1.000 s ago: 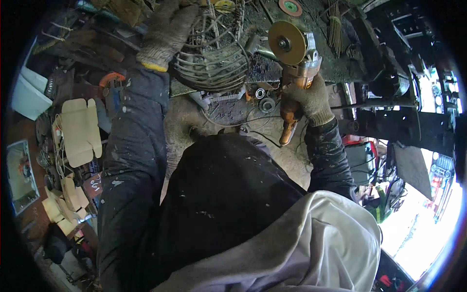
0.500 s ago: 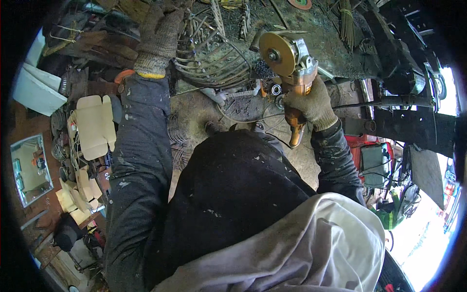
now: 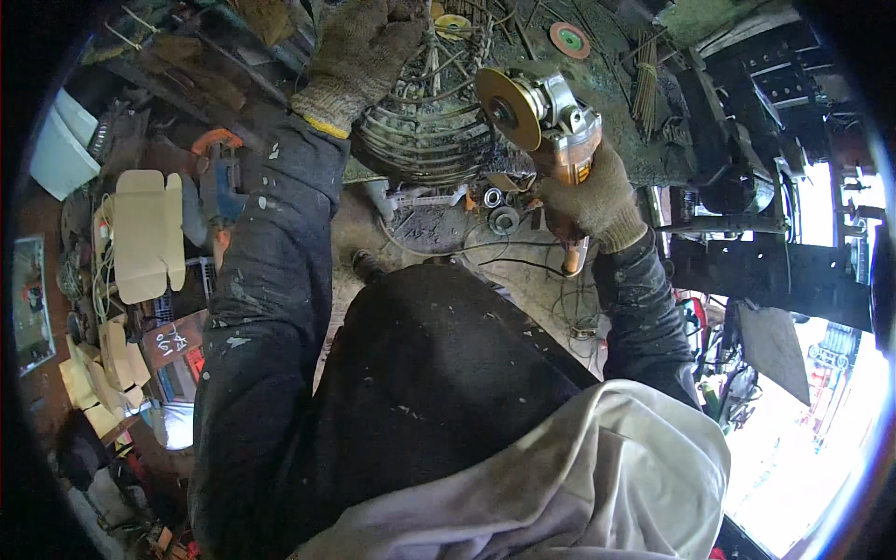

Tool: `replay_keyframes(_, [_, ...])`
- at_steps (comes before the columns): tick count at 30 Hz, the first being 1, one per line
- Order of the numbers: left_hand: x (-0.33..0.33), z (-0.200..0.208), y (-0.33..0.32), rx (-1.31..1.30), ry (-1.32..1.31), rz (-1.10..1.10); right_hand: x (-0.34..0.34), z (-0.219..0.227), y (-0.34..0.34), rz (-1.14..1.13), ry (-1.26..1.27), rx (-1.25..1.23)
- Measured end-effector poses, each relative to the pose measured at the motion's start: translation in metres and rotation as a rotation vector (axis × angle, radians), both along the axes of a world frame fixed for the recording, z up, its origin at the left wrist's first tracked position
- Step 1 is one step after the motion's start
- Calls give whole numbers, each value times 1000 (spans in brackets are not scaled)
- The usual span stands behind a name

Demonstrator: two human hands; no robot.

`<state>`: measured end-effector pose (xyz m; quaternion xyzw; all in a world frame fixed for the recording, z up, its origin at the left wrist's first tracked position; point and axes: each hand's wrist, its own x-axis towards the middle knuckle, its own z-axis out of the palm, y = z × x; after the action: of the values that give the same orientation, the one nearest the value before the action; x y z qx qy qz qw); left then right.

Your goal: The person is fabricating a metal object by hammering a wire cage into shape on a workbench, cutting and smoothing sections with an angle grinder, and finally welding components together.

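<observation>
My right hand [image 3: 593, 201] in a knitted work glove is closed round the body of an angle grinder [image 3: 569, 154]. Its golden disc [image 3: 509, 107] faces left, over the near edge of the workbench. My left hand [image 3: 364, 65], gloved alike with a yellow cuff edge, lies at the left side of a round stack of curved metal rods [image 3: 425, 145]. The left fingers look curled, but the top of the picture partly cuts them off; what they grip is hidden. Twisted metal bars stand up beside the rods.
On the dark workbench [image 3: 616, 112] lie a green and red grinding disc [image 3: 569, 39], a yellow disc [image 3: 453, 26] and a tied bundle of thin rods [image 3: 646, 89]. A cable [image 3: 439, 252] runs below the bench. Opened cardboard boxes [image 3: 140, 233] stand at the left.
My left hand has moved right, onto the side of the rod stack. The grinder remains in my right hand, slightly left. The view has shifted, showing more of the bench top.
</observation>
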<state>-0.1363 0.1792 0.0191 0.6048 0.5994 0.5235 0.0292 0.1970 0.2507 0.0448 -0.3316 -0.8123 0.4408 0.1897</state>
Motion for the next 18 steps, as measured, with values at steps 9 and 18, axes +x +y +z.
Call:
replay_keyframes(9, [-5, 11, -9, 95, 296, 15, -2, 7, -1, -39, -96, -6])
replay_keyframes(18, [3, 9, -6, -21, 23, 28, -6, 3, 2, -7, -49, -2])
